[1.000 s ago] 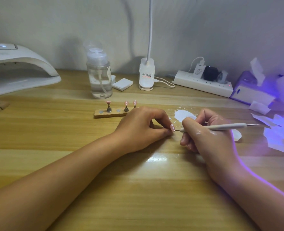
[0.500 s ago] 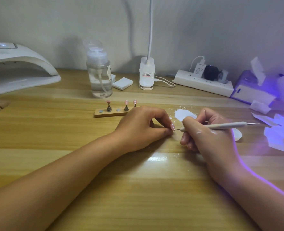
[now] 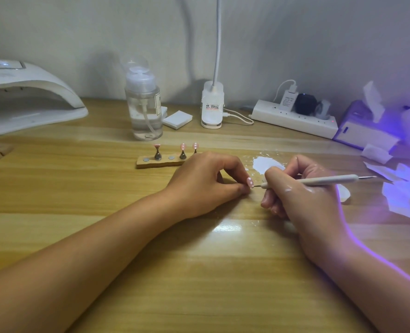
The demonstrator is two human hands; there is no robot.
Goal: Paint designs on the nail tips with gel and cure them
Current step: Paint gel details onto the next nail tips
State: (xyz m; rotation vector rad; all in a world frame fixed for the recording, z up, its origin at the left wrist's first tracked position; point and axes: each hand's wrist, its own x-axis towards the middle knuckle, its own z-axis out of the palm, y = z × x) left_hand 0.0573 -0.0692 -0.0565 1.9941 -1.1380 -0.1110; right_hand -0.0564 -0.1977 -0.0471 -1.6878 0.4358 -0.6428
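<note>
Resting on the table [image 3: 127, 236] for steadiness, the left hand [image 3: 206, 186] is pinching a pink nail tip [image 3: 249, 182] while the right hand [image 3: 302, 195] is gripping a thin pen [image 3: 319, 181], its point at the tip's edge, apparently dotting gel; the curing lamp [image 3: 26, 92] is sitting far left.

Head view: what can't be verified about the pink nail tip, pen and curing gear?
All head view.
- Pink nail tip: design too small; base hidden by fingers of the left hand.
- Slim grey dotting pen in the right hand: tip contact too small to tell.
- Wooden holder strip: right end behind the left hand.
- White domed curing lamp: cut by left edge.
</note>
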